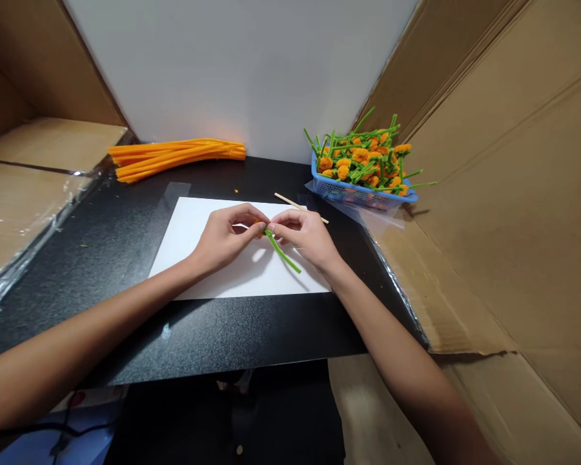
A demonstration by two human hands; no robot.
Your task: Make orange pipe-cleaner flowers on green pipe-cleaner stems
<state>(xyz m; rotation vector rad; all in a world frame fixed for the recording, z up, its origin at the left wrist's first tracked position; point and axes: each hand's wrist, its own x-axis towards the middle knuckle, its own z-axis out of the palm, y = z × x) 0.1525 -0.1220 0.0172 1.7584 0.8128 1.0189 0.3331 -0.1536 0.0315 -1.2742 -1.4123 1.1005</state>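
Note:
Between my two hands is a small pipe-cleaner flower [283, 253], its fuzzy green stem slanting down to the right. Only a bit of its orange head shows, mostly covered by my fingers. My left hand [230, 234] pinches it at the orange part with thumb and fingertips. From the other side my right hand [307, 234] closes thumb and fingers on it near the top of the stem. Both hands are held over a white sheet [213, 281] on the black table. A thin wooden stick [290, 201] lies just behind my right hand, across the sheet's far edge.
Orange pipe cleaners [174, 157] lie bundled at the back left. At the back right, a blue basket [348, 192] holds many orange flowers with green stems, some sticking out past its rim. Cardboard walls [513, 161] flank the black table [213, 342], and a pale panel [232, 71] stands behind.

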